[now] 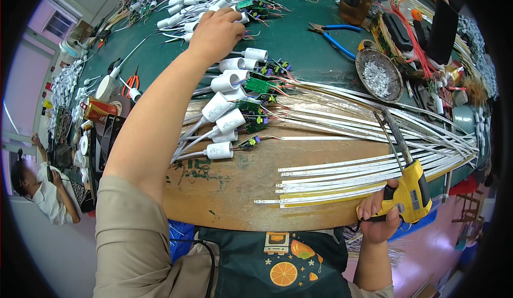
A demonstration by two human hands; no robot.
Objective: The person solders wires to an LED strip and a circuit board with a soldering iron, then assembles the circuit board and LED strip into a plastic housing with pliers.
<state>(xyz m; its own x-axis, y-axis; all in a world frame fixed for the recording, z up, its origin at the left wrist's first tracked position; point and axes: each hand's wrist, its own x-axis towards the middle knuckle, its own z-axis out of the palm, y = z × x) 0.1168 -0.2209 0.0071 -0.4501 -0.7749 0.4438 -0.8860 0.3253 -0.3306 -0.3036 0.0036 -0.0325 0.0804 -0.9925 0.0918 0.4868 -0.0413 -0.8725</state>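
My left hand [216, 33] stretches to the far pile of white plastic lamp caps [187, 1] with wires and green circuit boards. Its fingers curl down among them, and whatever they grip is hidden from me. In my right hand [380, 215], at the near right table edge, is a yellow and black soldering gun [412, 194], its long tip pointing away from me. Beneath and beside that tip lie thin white LED strips [331, 172], fanned out. A nearer row of white caps [216, 107] with circuit boards [258, 86] sits mid-table, red and white wires joining some boards to strips.
Blue-handled pliers [336, 36] and a round dish [379, 75] of silvery bits lie at the back right. A brown container [357, 1] stands behind them. At left are orange-handled cutters [131, 81] and a red-gold can [99, 110]. Another person [51, 194] sits far left.
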